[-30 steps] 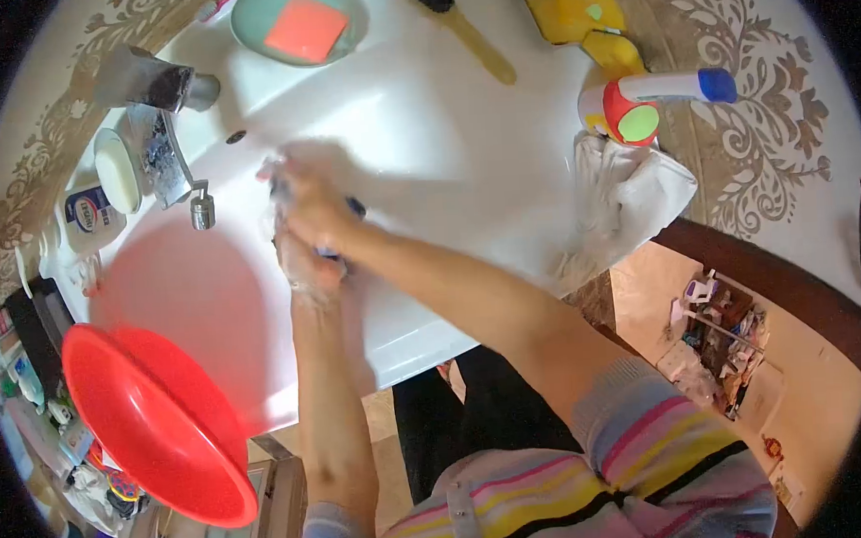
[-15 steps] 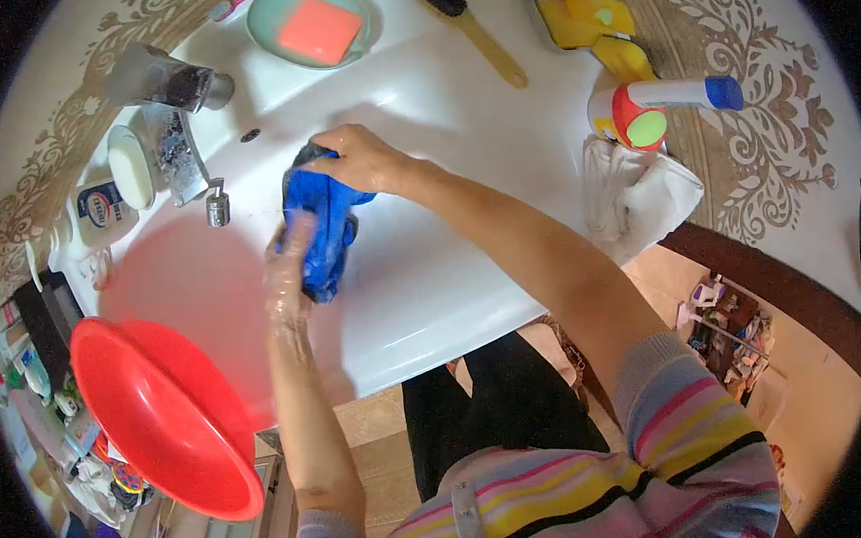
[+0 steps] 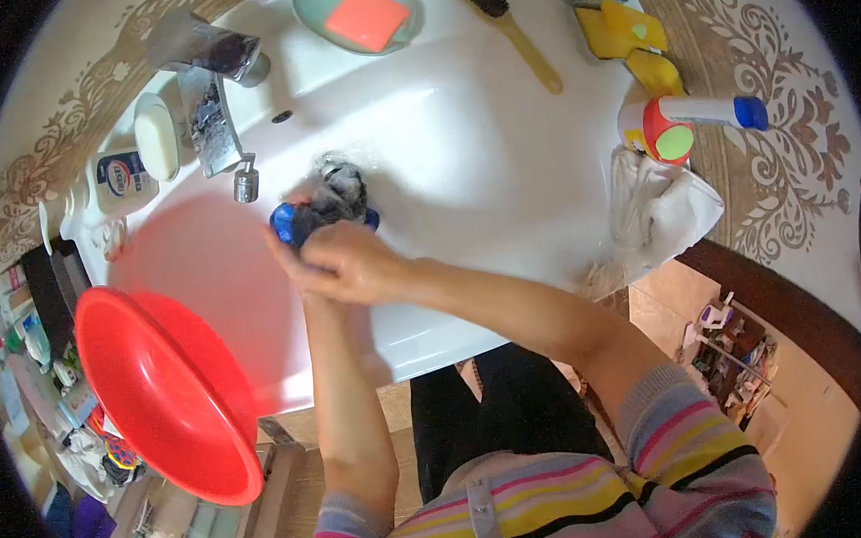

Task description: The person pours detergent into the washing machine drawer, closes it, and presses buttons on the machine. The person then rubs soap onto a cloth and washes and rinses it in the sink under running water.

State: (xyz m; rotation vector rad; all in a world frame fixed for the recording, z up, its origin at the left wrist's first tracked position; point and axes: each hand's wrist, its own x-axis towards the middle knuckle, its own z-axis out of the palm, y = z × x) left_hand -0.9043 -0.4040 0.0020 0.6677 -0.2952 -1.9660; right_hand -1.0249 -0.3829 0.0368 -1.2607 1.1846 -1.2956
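Over the white washbasin (image 3: 486, 217), both my hands are together on a wet blue and dark cloth (image 3: 334, 201) with pale suds on its dark part. It is bunched up, so its exact kind cannot be made out. My right hand (image 3: 357, 258) lies across the near side of the cloth, fingers curled against it. Most of my left hand (image 3: 299, 268) is hidden behind the right hand and the fabric. It appears to grip the cloth from beneath. The metal faucet (image 3: 214, 124) stands just left of the cloth, its spout tip (image 3: 246, 184) close by.
A red plastic basin (image 3: 165, 400) leans at the left edge. Pink soap in a dish (image 3: 367, 19), a brush (image 3: 511, 36), yellow sponges (image 3: 622, 30), a white bottle with a blue cap (image 3: 705, 113) and a white cloth (image 3: 656, 199) line the rim. White soap (image 3: 156, 137) sits by the faucet.
The cloth, stretched out between my hands before, is now bunched with its sudsy dark part up. My right hand has moved down and left over my left hand. The view has shifted slightly.
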